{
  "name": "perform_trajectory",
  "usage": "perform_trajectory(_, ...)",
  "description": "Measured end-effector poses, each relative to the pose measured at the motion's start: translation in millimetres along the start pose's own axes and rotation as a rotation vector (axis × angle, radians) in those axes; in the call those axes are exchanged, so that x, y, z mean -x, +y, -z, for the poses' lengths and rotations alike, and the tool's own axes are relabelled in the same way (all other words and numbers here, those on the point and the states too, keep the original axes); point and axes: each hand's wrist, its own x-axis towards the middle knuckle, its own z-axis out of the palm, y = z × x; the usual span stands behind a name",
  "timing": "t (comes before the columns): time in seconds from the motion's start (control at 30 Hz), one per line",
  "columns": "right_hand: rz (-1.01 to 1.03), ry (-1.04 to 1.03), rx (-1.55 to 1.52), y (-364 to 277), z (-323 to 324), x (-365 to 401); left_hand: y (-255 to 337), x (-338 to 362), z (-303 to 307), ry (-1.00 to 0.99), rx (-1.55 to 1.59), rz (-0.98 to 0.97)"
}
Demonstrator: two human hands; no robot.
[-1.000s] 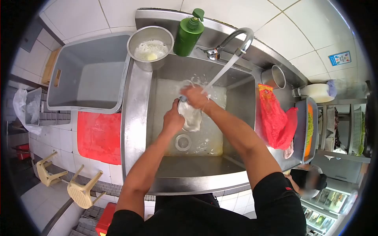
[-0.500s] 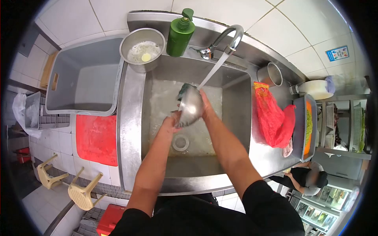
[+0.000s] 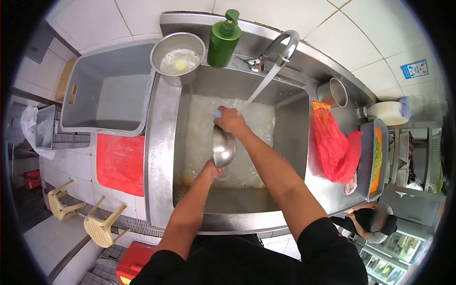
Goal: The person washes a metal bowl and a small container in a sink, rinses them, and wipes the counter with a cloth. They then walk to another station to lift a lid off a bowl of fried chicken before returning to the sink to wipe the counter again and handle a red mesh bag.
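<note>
A shiny metal bowl (image 3: 223, 148) is tilted on its side over the sink (image 3: 256, 164), its rounded outside towards me. My left hand (image 3: 216, 169) is closed on its lower edge. At the upper rim, my right hand (image 3: 230, 120) is closed with fingers curled over the edge. A small light-blue patch (image 3: 218, 114) shows by the right fingertips; I cannot tell what it is. Water (image 3: 262, 86) runs from the faucet (image 3: 287, 50) and falls just beyond the right hand. The inside of the bowl is hidden.
A pot (image 3: 178, 56) of foamy liquid and a green pump bottle (image 3: 224, 40) stand on the sink's back ledge. Left is a grey tub (image 3: 114, 127); right are a red mesh bag (image 3: 332, 147), a metal container (image 3: 335, 92) and a grey tray (image 3: 368, 156). A person (image 3: 375, 221) works farther off.
The bowl has dropped lower and nearer me, out of the stream. My right hand has shifted from its right side to its upper rim. The dark green thing by the bowl is out of sight.
</note>
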Motion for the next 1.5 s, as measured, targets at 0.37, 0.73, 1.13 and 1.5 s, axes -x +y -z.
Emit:
perform_trajectory(0.37,0.586,0.889,-0.483,-123.3,139.4,-2.7,22.1,34.3,-25.2,0.652,-0.629,-0.489)
perform_trajectory(0.73,-0.102,-0.156,-1.421,25.6,42.8,-15.3,75.7,85.7,-89.9,0.007,-0.111,-0.688)
perform_trajectory(1.13,0.306,-0.299,-0.841,-1.2,96.2,11.1,136.6,50.6,-125.6,0.414,-0.607,-0.818)
perform_trajectory(1.5,-0.034,-0.241,-1.138,13.1,77.9,10.2,105.0,82.4,-122.4,0.076,-0.341,-0.868)
